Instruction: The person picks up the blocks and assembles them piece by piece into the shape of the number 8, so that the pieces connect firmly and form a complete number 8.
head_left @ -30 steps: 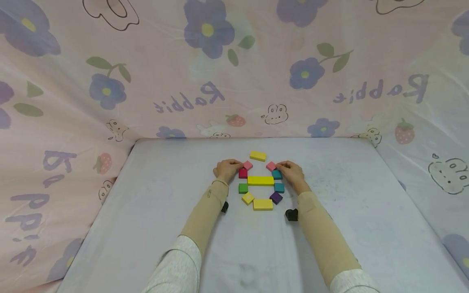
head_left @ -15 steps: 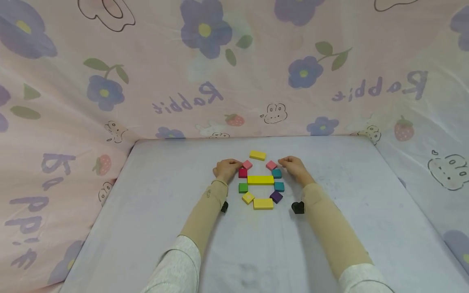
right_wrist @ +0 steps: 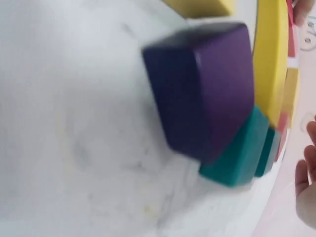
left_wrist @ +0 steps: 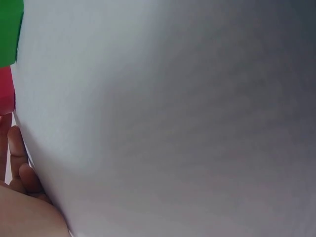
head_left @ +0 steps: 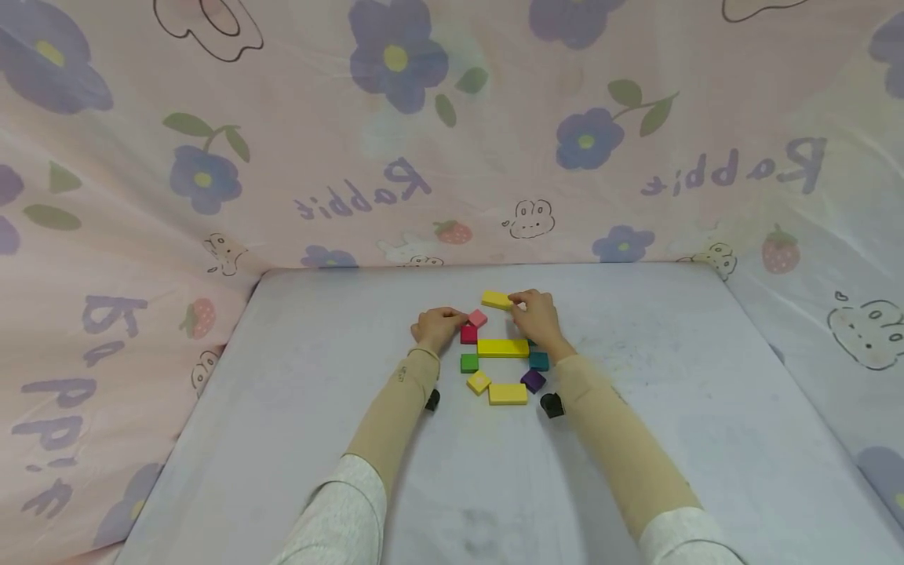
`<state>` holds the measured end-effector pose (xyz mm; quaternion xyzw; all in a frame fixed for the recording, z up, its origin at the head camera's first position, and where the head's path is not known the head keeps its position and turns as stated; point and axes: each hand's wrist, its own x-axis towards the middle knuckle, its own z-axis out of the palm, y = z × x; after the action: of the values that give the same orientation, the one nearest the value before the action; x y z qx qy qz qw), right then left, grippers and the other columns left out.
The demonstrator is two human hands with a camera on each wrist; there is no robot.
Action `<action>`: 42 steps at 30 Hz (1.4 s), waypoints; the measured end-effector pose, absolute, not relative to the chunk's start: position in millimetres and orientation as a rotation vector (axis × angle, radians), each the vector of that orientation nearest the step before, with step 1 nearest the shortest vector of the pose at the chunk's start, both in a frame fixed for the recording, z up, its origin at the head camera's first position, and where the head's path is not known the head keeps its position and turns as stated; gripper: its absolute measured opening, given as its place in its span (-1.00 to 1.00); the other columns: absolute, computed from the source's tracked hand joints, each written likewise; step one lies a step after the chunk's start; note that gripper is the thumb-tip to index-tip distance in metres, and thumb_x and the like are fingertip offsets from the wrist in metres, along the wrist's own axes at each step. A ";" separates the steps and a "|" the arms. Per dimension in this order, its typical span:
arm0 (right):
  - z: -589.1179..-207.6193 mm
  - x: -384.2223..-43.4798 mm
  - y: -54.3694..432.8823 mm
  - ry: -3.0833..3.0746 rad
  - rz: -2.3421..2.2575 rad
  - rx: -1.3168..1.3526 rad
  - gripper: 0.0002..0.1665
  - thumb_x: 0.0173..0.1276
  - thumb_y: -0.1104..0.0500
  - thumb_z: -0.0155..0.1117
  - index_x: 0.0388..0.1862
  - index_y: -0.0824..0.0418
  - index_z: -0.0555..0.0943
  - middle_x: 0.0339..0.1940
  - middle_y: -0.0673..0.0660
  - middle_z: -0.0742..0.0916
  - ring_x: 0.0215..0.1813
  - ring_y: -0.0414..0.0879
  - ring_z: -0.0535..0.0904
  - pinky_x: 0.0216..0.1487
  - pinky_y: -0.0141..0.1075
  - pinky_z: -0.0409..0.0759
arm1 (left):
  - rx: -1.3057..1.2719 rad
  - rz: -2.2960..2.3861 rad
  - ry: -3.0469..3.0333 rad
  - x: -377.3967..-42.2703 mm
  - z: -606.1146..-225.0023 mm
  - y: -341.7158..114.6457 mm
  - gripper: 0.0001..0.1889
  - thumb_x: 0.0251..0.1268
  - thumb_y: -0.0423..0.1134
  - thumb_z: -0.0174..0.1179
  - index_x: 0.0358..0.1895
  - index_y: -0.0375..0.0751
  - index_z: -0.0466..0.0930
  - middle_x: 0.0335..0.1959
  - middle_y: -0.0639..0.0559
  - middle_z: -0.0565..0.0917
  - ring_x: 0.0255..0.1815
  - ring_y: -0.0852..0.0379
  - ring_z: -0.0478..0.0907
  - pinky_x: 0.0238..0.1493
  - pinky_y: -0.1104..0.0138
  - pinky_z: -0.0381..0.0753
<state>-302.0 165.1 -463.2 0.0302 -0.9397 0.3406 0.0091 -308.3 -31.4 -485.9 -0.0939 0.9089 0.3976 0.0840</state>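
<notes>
Coloured toy blocks lie in a rounded figure on the table. My left hand (head_left: 438, 325) pinches the left corner of a pink block (head_left: 478, 318), just above a red block (head_left: 469, 335). In the left wrist view, curled fingers (left_wrist: 17, 143) show below the red block (left_wrist: 6, 91). At the top, my right hand (head_left: 538, 314) has thumb and forefinger at the right end of a yellow block (head_left: 496, 300). That hand hides the right pink block and most of the upper teal block in the head view. Its fingertips are cut off in the right wrist view.
A long yellow block (head_left: 503, 348) crosses the middle. Below lie a green block (head_left: 469, 363), a teal block (head_left: 539, 362), a small yellow block (head_left: 478, 382), a purple block (head_left: 533, 381) and a bottom yellow block (head_left: 508, 395). Printed cloth (head_left: 480, 157) walls the table (head_left: 318, 408).
My right hand let go of the right pink block, drew back to the right, then came up and left to the top yellow block. The left hand stayed at its pink block.
</notes>
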 end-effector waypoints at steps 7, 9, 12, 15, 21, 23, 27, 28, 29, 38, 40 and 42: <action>-467.4 -302.8 151.3 -3.048 0.668 0.202 -0.58 0.37 0.12 0.05 0.18 0.16 0.52 0.21 0.19 0.54 0.25 0.20 0.29 0.21 0.13 0.28 | -0.266 1.188 2.716 -310.2 -486.6 -31.6 -0.69 0.18 0.15 0.16 -0.17 0.09 0.70 0.00 0.09 0.65 0.11 -0.02 0.34 0.21 0.04 0.09; -469.3 -302.8 147.9 -3.070 0.594 0.208 -0.58 0.38 0.10 0.04 0.19 0.15 0.50 0.21 0.17 0.53 0.27 0.19 0.28 0.25 0.14 0.24 | -0.267 1.189 2.716 -309.7 -486.3 -32.5 -0.68 0.18 0.15 0.16 -0.17 0.09 0.70 0.00 0.08 0.65 0.11 -0.03 0.34 0.21 0.04 0.09; -470.7 -302.3 143.7 -3.110 0.502 0.205 -0.54 0.39 0.06 0.04 0.23 0.14 0.46 0.25 0.16 0.49 0.30 0.18 0.25 0.30 0.14 0.18 | -0.263 1.188 2.716 -308.8 -485.5 -33.4 -0.68 0.18 0.15 0.15 -0.17 0.08 0.71 0.00 0.07 0.65 0.11 -0.03 0.35 0.21 0.04 0.10; -471.1 -303.0 142.2 -3.162 0.351 0.227 -0.49 0.39 -0.01 0.05 0.25 0.15 0.42 0.26 0.16 0.46 0.30 0.17 0.23 0.34 0.12 0.14 | -0.246 1.179 2.712 -308.5 -484.8 -32.7 -0.67 0.19 0.16 0.15 -0.17 0.07 0.70 0.01 0.07 0.65 0.12 -0.04 0.35 0.21 0.04 0.10; -463.5 -304.3 144.7 -3.175 0.090 0.308 -0.50 0.38 -0.08 0.06 0.20 0.12 0.47 0.19 0.14 0.50 0.25 0.20 0.26 0.34 0.12 0.16 | -0.218 1.183 2.708 -309.0 -482.7 -30.7 -0.66 0.18 0.17 0.15 -0.16 0.07 0.70 -0.02 0.08 0.66 0.12 -0.04 0.34 0.22 0.04 0.09; -461.8 -304.9 146.8 -3.179 0.068 0.319 -0.52 0.38 -0.08 0.06 0.21 0.08 0.47 0.19 0.12 0.51 0.23 0.21 0.26 0.34 0.13 0.17 | -0.218 1.189 2.705 -308.6 -481.9 -30.5 -0.65 0.17 0.17 0.15 -0.16 0.07 0.70 -0.03 0.07 0.66 0.12 -0.04 0.34 0.22 0.04 0.09; -464.2 -305.5 151.6 -3.194 0.072 0.348 -0.52 0.37 -0.10 0.07 0.21 0.02 0.47 0.21 0.09 0.52 0.23 0.20 0.26 0.34 0.13 0.16 | -0.216 1.180 2.706 -306.7 -481.7 -31.0 -0.66 0.18 0.16 0.16 -0.15 0.06 0.69 -0.03 0.07 0.66 0.12 -0.04 0.34 0.22 0.04 0.09; -465.1 -305.3 152.5 -3.194 0.089 0.354 -0.52 0.36 -0.11 0.07 0.20 0.02 0.47 0.20 0.08 0.52 0.22 0.20 0.26 0.34 0.13 0.15 | -0.219 1.183 2.703 -306.0 -481.8 -31.3 -0.66 0.18 0.15 0.16 -0.15 0.05 0.69 -0.03 0.07 0.66 0.11 -0.04 0.34 0.22 0.04 0.09; -466.2 -305.0 153.2 -3.195 0.103 0.360 -0.52 0.35 -0.12 0.08 0.20 0.01 0.48 0.21 0.07 0.52 0.22 0.19 0.26 0.35 0.12 0.15 | -0.221 1.186 2.700 -305.4 -481.8 -31.7 -0.66 0.18 0.15 0.16 -0.15 0.05 0.69 -0.03 0.07 0.66 0.11 -0.04 0.34 0.22 0.05 0.09; -469.2 -298.7 157.9 -3.198 0.218 0.404 -0.45 0.28 -0.17 0.16 0.19 0.03 0.49 0.20 0.07 0.54 0.15 0.17 0.27 0.34 0.13 0.11 | -0.243 1.197 2.684 -304.7 -486.0 -33.6 -0.69 0.17 0.15 0.17 -0.21 0.07 0.70 -0.06 0.07 0.65 0.10 -0.04 0.33 0.22 0.05 0.08; -469.7 -298.4 158.3 -3.197 0.220 0.408 -0.43 0.29 -0.18 0.14 0.21 0.03 0.48 0.21 0.06 0.53 0.15 0.16 0.26 0.35 0.12 0.11 | -0.238 1.202 2.695 -305.8 -487.4 -34.2 -0.70 0.16 0.15 0.18 -0.23 0.08 0.71 -0.05 0.06 0.65 0.12 -0.06 0.33 0.21 0.03 0.08; -469.8 -298.0 158.7 -3.192 0.227 0.411 -0.42 0.29 -0.19 0.13 0.22 0.03 0.47 0.22 0.07 0.53 0.14 0.15 0.27 0.34 0.12 0.11 | -0.226 1.207 2.707 -306.6 -488.2 -34.8 -0.70 0.16 0.15 0.18 -0.23 0.08 0.71 -0.01 0.06 0.65 0.16 -0.07 0.34 0.21 0.02 0.07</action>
<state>-298.0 158.7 -469.8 0.1274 -0.9885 0.0702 -0.0422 -306.6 -34.8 -488.2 -0.0756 0.9075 0.4045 0.0845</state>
